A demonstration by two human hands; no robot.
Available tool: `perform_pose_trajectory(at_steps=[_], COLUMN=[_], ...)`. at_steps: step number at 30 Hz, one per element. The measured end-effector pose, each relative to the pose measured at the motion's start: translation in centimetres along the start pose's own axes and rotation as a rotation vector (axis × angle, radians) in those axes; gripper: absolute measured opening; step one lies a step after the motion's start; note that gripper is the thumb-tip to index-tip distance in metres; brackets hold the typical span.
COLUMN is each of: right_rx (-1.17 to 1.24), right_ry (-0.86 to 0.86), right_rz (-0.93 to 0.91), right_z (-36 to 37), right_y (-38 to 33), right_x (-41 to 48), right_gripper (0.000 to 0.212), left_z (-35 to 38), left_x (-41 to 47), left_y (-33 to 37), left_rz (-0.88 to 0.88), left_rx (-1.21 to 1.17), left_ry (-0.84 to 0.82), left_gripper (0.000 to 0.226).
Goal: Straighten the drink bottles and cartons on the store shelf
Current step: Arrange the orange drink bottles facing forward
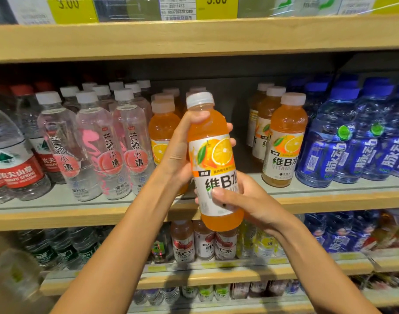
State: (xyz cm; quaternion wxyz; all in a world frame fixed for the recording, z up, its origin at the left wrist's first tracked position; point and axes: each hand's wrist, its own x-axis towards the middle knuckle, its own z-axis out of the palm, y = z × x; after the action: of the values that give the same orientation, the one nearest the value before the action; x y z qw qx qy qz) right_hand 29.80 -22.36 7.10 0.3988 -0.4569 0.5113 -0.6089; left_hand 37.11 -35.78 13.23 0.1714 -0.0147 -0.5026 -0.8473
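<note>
Both hands are on one orange bottle [216,155]: left grip [178,152] curled round its shoulder, right grip [241,200] round the lower label. It's held clear of the middle shelf [330,193], in front of a gap between the other orange bottles [284,141]. Guessing it's early in the job. Back rows are too dark to judge, and the top shelf is cut off.

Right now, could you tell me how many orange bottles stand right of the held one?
3, in one file: the front bottle, the second bottle behind it, the third bottle further back; more may be hidden.
</note>
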Motion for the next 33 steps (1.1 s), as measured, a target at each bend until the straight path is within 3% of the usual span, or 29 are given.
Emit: perform_pose_trajectory(at_steps=[2,6,13,16,21,23,28,33], right_rx=[-0.062,-0.149,-0.355,-0.442,-0.47,-0.501,-0.486,-0.536], right_ry=[0.071,0.213,0.489,0.569,0.641,0.656,0.695,0.719], right_rz=[-0.059,-0.151,-0.266,-0.309,-0.312,-0.299,-0.257,-0.227], right_z=[0.5,1.1,-0.7,-1.9,-3.6,-4.0,-4.4,-4.3], right_y=[-0.1,0.3,0.8,0.8,1.3,1.8,3.7,4.2], right_x=[0.1,-0.2,0.4,1.1,2.9,3.6,5.0,5.0], right_gripper=[0.05,0.059,0.055,0.057,0.063,0.063,0.066,0.069], left_z=[-0.1,-0.2,-0.8,-2.1,-5.1,-6.1,-8.3,-9.2], left_x=[0.1,0.4,0.1,-1.1,-3.3,-3.5,-3.2,-3.0], left_y=[-0.3,-0.7,-2.6,-4.1,-6.5,-7.0,-8.0,-8.7], left_rz=[0.003,0.005,0.229,0.492,0.674,0.741,0.749,0.745], left_rx=[0.008,0.074,0.51,0.952,1.797,2.024,2.192,2.214], left_ry=[-0.093,-0.171,0.142,0.185,-0.025,-0.135,-0.311,-0.326], left_gripper=[0.074,0.071,0.033,0.027,0.039,0.04,0.038,0.041])
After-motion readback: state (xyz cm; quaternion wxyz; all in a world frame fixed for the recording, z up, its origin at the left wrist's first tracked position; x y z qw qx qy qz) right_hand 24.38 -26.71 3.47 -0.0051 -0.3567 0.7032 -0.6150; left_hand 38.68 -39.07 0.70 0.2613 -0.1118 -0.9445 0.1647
